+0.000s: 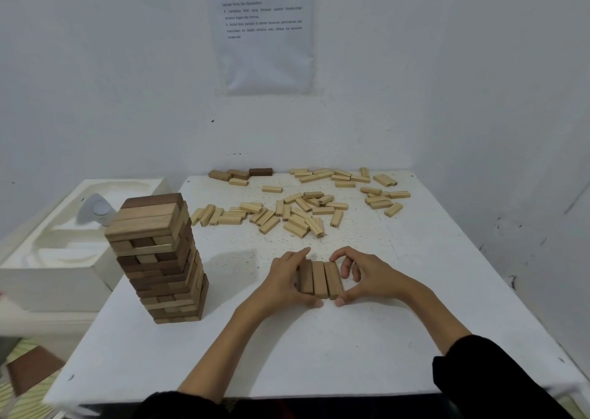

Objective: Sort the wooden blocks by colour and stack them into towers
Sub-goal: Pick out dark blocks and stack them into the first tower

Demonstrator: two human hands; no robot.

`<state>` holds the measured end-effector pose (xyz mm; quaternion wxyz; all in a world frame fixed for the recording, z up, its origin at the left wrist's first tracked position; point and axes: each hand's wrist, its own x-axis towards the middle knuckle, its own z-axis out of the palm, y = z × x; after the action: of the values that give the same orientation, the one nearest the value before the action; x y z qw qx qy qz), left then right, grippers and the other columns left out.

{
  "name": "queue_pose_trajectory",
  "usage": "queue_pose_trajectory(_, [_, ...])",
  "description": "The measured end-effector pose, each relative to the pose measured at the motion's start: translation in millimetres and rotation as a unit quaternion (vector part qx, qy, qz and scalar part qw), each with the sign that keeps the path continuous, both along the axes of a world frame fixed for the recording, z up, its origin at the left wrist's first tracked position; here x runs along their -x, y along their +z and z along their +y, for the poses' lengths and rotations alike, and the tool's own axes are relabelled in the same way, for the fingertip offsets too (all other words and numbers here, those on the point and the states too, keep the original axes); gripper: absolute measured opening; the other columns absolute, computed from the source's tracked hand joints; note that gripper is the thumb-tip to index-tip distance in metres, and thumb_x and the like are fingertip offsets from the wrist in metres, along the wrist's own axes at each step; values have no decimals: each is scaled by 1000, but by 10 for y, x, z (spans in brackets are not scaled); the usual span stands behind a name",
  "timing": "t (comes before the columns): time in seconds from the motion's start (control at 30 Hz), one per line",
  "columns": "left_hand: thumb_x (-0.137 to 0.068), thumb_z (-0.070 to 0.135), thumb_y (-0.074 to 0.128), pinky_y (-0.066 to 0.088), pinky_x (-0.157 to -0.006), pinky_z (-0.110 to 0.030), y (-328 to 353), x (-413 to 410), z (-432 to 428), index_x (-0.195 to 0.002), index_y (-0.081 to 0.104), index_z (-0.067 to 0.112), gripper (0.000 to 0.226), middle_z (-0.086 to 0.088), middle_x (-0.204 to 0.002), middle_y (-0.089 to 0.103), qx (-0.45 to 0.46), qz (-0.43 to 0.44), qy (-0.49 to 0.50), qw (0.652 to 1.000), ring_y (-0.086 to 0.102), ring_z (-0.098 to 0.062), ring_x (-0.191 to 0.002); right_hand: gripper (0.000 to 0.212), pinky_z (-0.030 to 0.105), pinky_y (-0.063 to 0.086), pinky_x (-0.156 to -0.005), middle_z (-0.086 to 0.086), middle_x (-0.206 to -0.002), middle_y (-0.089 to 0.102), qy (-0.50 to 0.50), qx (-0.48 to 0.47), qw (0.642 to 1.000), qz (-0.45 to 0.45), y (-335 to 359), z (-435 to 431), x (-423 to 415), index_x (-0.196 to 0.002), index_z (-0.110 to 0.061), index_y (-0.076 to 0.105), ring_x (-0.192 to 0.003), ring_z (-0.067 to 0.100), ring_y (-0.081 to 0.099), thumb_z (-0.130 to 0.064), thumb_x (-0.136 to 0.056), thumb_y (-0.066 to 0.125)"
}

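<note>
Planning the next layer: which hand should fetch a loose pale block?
Right hand, probably: only its fingertips touch the tan wooden three-block row; the left hand wraps its side. Scattered pale wooden blocks lie ahead.

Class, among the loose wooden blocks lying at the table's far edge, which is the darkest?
The reddish-brown rectangular wooden block by the wall, right of two mid-brown blocks; the other loose ones are paler.

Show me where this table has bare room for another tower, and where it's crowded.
Bare: the right side of the table, between the right hand and the edge; also the gap between the tower and the left hand at the block row. Crowded: the far half, strewn with loose pale blocks.
</note>
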<state>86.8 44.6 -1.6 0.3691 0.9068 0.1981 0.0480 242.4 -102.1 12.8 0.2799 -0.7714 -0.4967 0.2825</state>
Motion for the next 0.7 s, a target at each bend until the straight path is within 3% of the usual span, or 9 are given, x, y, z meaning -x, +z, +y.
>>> queue_pose_trajectory(0.17, [-63,22,88,46,-80,-13,87,31,59,-146,30,22,101,4,-135,39,16,0,-30,999,41,-10,-118,82,21,40,-74,-11,-98,51,0,-3,1000,-30,-16,15,25,-131,-34,41,-82,5,46,-35,-63,85])
queue_pose_trajectory(0.37, [-62,21,88,42,-72,-5,54,-2,65,-139,41,22,89,1,-130,48,7,-43,-27,999,46,-8,-108,76,26,42,-77,-9,-97,50,-3,-21,999,-39,-42,39,28,-129,-30,47,-84,8,45,-33,-63,85])
queue_pose_trajectory(0.47, [-61,23,89,42,-79,-7,47,18,96,-139,40,24,92,4,-127,44,14,-44,-29,999,44,-7,-109,76,26,42,-80,-8,-98,49,-1,-27,999,-30,-61,31,17,-129,-32,46,-86,9,45,-33,-64,85])
queue_pose_trajectory(0.57, [-58,37,89,31,-100,-24,44,39,156,-140,37,30,97,12,-127,34,-39,-37,-17,998,27,-8,-119,81,26,42,-84,-12,-100,47,-3,-30,999,-43,-87,21,-6,-131,-35,43,-92,8,43,-38,-62,85])
queue_pose_trajectory(0.63, [-55,48,87,24,-103,-28,27,47,183,-139,39,33,97,13,-128,34,-68,-23,-13,997,21,-8,-121,83,24,39,-87,-16,-102,44,-9,-36,997,-64,-122,8,-11,-131,-38,42,-96,5,40,-44,-60,84])
queue_pose_trajectory(0.7, [-51,62,80,26,-103,-30,9,54,170,-135,44,34,95,14,-127,40,-68,-14,-24,997,26,-8,-120,82,23,34,-88,-16,-104,43,-7,-43,996,-80,-152,8,13,-129,-40,43,-100,4,38,-51,-58,82])
